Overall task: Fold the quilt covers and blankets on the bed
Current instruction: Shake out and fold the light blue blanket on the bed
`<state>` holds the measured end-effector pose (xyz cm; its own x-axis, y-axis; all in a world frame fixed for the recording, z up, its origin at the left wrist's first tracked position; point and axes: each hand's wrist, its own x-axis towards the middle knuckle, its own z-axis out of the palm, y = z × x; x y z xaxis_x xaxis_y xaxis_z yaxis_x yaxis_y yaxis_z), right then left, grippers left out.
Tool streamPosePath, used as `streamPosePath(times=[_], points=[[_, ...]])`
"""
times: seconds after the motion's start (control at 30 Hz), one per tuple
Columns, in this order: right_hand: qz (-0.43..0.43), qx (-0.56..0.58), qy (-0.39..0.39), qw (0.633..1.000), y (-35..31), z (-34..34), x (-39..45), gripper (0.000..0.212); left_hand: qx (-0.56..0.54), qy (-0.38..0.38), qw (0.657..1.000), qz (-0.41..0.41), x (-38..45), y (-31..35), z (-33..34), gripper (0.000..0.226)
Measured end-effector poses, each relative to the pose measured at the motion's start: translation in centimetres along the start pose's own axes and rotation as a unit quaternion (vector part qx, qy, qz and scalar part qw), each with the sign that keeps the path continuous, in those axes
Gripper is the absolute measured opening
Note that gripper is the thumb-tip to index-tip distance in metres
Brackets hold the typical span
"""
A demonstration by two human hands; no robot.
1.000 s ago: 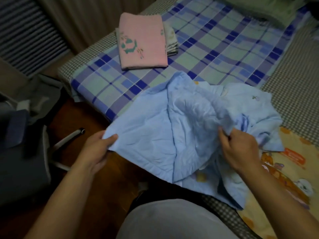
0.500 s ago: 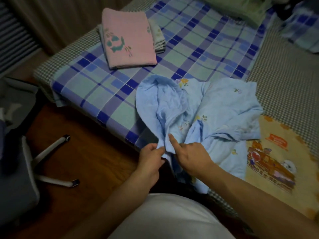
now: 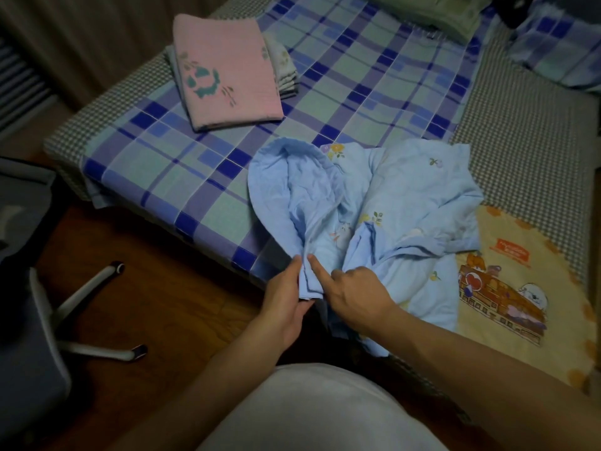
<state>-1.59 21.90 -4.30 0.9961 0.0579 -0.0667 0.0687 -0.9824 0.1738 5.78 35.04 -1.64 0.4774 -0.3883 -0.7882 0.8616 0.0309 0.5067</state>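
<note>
Standing at the far left, at about nine o'clock, is an office chair (image 3: pixel 35 323), its white legs splayed over the dark wooden floor (image 3: pixel 156 297). Further in, at eleven o'clock, a folded pink blanket (image 3: pixel 224 70) with a teal flower print lies on the blue plaid sheet (image 3: pixel 357 92), stacked on other folded cloths whose edges show at its right side. The left hand (image 3: pixel 286 307) comes next, near the bed's front edge, pinching the gathered edges of the light blue quilt cover (image 3: pixel 390 203) between thumb and fingers. Just beside it, touching the same bunched edge, the right hand (image 3: pixel 354 294) grips the cloth with its lower fingers curled while the index finger points straight up along the fold. The quilt cover itself spreads away from both hands toward one o'clock, crumpled, with small flower prints (its lower corner hangs off the bed edge below the right wrist). At three to four o'clock a yellow cartoon-print sheet (image 3: pixel 520 288) lies partly under it. A green folded pile (image 3: pixel 432 8) sits at twelve o'clock.
</note>
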Motion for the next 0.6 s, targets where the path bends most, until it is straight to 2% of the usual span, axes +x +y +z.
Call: streamPosePath(times=[0.1, 0.2, 0.27, 0.3, 0.33, 0.4, 0.47, 0.57, 0.6], points=[[-0.028, -0.018, -0.005, 0.999, 0.2, 0.1, -0.1, 0.068, 0.081, 0.001, 0.997, 0.015, 0.7, -0.6, 0.6, 0.035], [-0.035, 0.001, -0.006, 0.999, 0.1, 0.4, -0.4, 0.065, 0.121, 0.011, 0.992, 0.012, 1.3, -0.9, 0.9, 0.026], [-0.02, 0.042, -0.01, 0.999, 0.7, 0.3, -1.0, 0.057, 0.197, 0.029, 0.979, 0.052, 2.1, -0.2, -0.5, 0.021], [-0.013, 0.056, -0.019, 0.998, 1.5, 0.3, -1.8, 0.058, 0.283, 0.058, 0.953, 0.087, 2.5, 0.7, -1.9, 0.02], [-0.014, 0.061, -0.046, 0.997, 2.8, 0.3, -3.0, 0.061, 0.376, 0.106, 0.913, 0.114, 3.0, 1.7, -4.1, 0.019], [-0.038, 0.029, -0.123, 0.991, 5.9, 1.4, -6.5, 0.058, 0.492, 0.177, 0.838, 0.158, 3.8, 4.1, -9.2, 0.038], [-0.034, -0.025, -0.22, 0.975, 8.6, 2.8, -10.3, 0.042, 0.551, 0.188, 0.799, 0.153, 4.1, 6.2, -13.8, 0.061], [0.047, -0.049, -0.347, 0.935, 11.1, 3.4, -14.0, 0.021, 0.663, 0.15, 0.724, 0.118, 5.3, 6.5, -17.5, 0.06], [0.089, -0.052, -0.37, 0.923, 11.4, 2.8, -14.5, 0.019, 0.666, 0.153, 0.722, 0.11, 5.6, 6.2, -18.1, 0.055]])
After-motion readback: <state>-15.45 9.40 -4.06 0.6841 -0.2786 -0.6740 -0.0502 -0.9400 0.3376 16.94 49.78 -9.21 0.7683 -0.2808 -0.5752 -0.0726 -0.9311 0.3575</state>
